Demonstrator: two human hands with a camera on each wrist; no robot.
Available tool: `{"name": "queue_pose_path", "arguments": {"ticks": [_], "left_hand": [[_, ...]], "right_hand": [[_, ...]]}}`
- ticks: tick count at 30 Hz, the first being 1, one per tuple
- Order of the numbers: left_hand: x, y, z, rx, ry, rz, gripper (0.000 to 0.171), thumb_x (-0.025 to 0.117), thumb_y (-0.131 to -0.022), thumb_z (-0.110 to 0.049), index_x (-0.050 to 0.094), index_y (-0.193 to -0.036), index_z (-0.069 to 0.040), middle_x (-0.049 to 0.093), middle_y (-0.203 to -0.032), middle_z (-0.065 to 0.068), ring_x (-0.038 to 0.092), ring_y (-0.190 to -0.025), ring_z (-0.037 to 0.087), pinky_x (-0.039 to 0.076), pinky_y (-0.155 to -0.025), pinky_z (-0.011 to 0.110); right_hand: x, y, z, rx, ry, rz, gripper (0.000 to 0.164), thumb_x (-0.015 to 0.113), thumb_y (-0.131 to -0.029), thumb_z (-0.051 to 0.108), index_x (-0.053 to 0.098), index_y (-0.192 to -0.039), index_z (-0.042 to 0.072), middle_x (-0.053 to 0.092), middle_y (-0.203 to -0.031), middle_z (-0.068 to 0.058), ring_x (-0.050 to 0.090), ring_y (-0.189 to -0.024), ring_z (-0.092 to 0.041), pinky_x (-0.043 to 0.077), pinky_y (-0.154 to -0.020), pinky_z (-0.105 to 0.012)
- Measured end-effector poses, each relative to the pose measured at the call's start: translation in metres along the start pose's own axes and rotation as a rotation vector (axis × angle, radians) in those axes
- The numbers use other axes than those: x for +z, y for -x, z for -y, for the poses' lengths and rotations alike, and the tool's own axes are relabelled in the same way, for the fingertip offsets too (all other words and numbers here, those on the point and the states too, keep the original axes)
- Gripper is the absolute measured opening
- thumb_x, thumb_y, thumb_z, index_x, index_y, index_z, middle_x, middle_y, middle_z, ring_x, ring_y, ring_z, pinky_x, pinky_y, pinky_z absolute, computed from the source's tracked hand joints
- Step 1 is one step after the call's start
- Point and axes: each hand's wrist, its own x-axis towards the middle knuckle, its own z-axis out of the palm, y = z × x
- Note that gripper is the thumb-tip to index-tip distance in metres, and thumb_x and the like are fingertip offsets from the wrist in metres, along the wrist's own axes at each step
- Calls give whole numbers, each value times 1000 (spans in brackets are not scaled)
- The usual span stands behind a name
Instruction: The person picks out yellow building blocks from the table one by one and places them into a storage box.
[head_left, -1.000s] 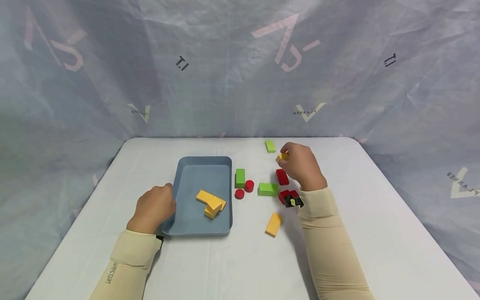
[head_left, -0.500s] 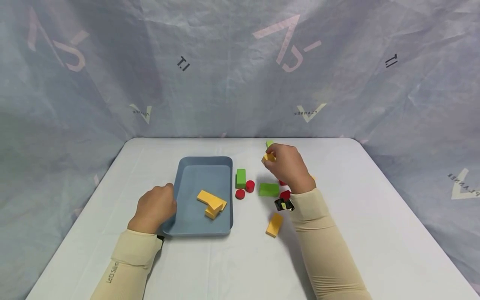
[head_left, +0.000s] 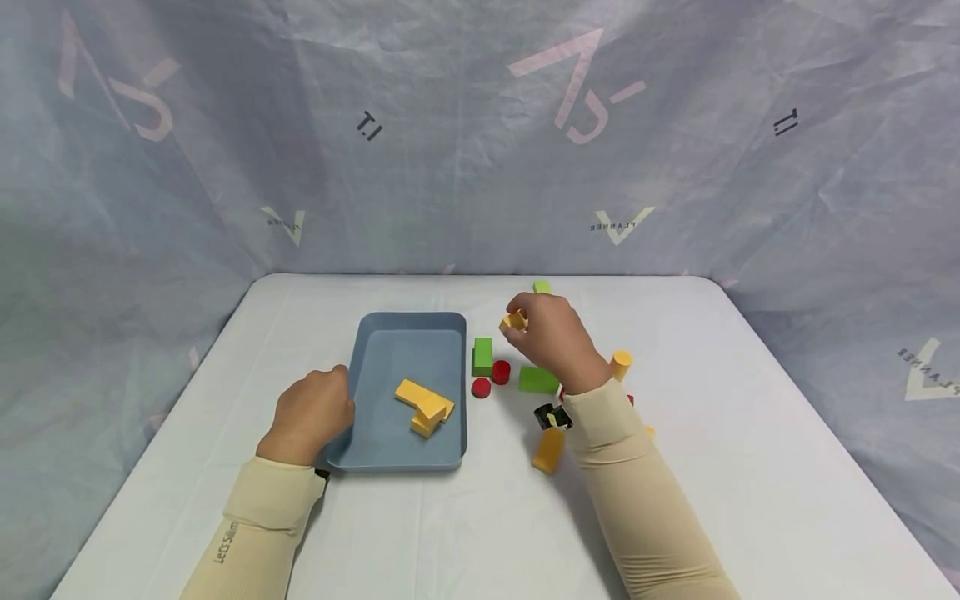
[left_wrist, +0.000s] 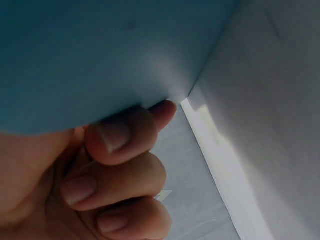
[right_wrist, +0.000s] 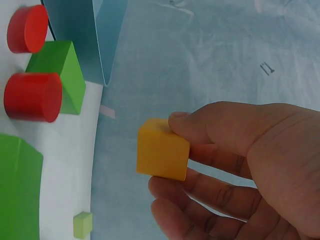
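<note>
Yellow block (right_wrist: pixel 162 152) hung pinched in the right hand (head_left: pixel 553 337) while the left hand (head_left: pixel 311 417) gripped the side of the blue tray (head_left: pixel 405 354). A low pass could have clipped the green block (head_left: pixel 482 357) between tray and right hand, loosening that pinch.

Small yellow block (right_wrist: pixel 162 152), aloft, pinched in right grip (head_left: pixel 553 335), blue-grey tray (head_left: pixel 386 437), held by left grip (head_left: pixel 311 415)

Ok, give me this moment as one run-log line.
left hand: holds blue-gray tray by its left side | right hand: pinches yellow block outside the tray | tray contents: other yellow blocks
</note>
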Motion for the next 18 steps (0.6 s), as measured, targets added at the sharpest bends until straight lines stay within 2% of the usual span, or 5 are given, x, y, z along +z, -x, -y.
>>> {"name": "queue_pose_path", "arguments": {"ticks": [18], "left_hand": [[-2,1,-1,-11,12,12,19,60,-90,0,65,-105,11,64,-70,15,54,-54,22,42,-45,35]], "right_hand": [[21,-7,26,-85,64,76,28,76,-93,25,74,-118,13,74,-110,-2,65,-93,-18,59,-85,-35]]}}
